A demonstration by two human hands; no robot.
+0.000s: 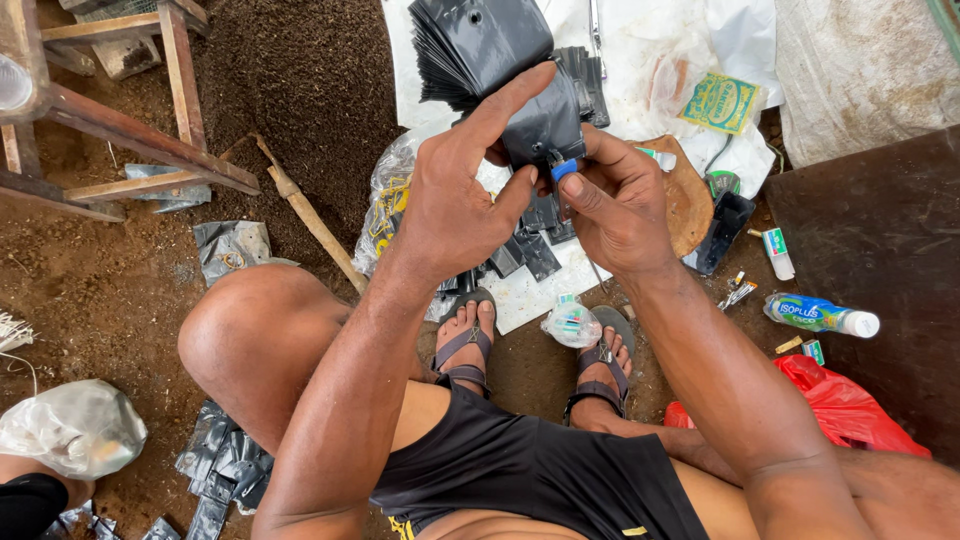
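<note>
Two bare hands meet over a thick stack of black plastic bags [480, 50], raised at twelve o'clock above a white sheet [640, 40] spread on the dirt floor [110, 290]. The left hand [455, 195] has its grip clamped on the stack's lower end, forefinger stretched along it. The right hand [615, 205], at its three o'clock, pinches a small blue-tipped tool [562, 172] against the bags. Loose black bags [530, 250] lie below, a plastic bottle [822, 314] at four o'clock.
</note>
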